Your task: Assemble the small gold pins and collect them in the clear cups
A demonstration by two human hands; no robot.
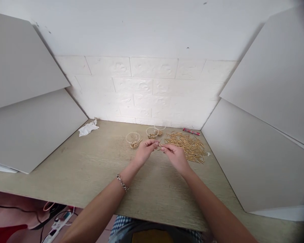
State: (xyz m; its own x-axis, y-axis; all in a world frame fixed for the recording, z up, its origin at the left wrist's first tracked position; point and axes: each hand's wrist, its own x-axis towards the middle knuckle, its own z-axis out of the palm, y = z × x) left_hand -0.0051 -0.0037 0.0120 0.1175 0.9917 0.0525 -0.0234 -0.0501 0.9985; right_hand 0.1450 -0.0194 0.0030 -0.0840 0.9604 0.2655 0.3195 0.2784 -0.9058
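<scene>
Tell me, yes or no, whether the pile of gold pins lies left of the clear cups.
No, the pile of gold pins lies right of the clear cups, beside the right hand.

This is a makeshift bench for handwork; whether it belongs to a home or a small workshop cannot be told. A wood-grained tabletop (164,192) meets, along its far edge, a white wall (144,84) moulded in a brick pattern, and grey panels (40,128) screen its left and right edges like a booth. Near the far right corner, many loose gold-coloured rods (190,146) and, left of them, clear cups (133,136) of small pieces suggest piecework. Below the near edge, at the left, sits a power strip (57,228).
</scene>
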